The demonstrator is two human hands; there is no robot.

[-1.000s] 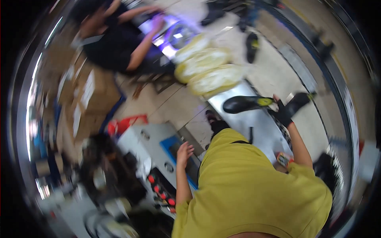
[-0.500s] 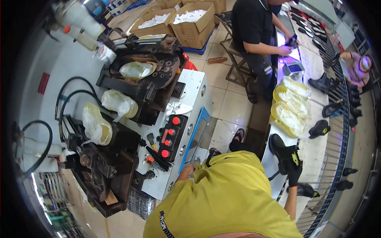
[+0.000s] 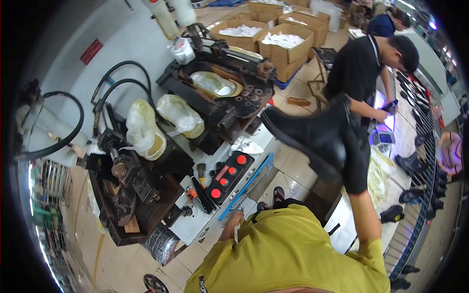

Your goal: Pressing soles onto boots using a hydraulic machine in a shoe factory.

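A black boot is held up in front of my body, its toe pointing to the upper left. My right hand, in a black glove, is closed round the boot at its ankle end. Low beside the white machine's front edge is my bare left hand; it is small in view and its fingers cannot be made out. On the machine at left stand two shoe-shaped forms wrapped in clear plastic, a left one and a right one. A third wrapped form lies in the dark metal clamp behind.
A control box with several red buttons and a brush sit on the machine top. To the right runs a workbench with yellowish plastic wraps and a rack of black boots. A co-worker stands beyond; cartons stand behind.
My right hand has lifted the boot off the bench and brought it up and to the left. My view has turned toward the right. My left hand stays low by the machine.
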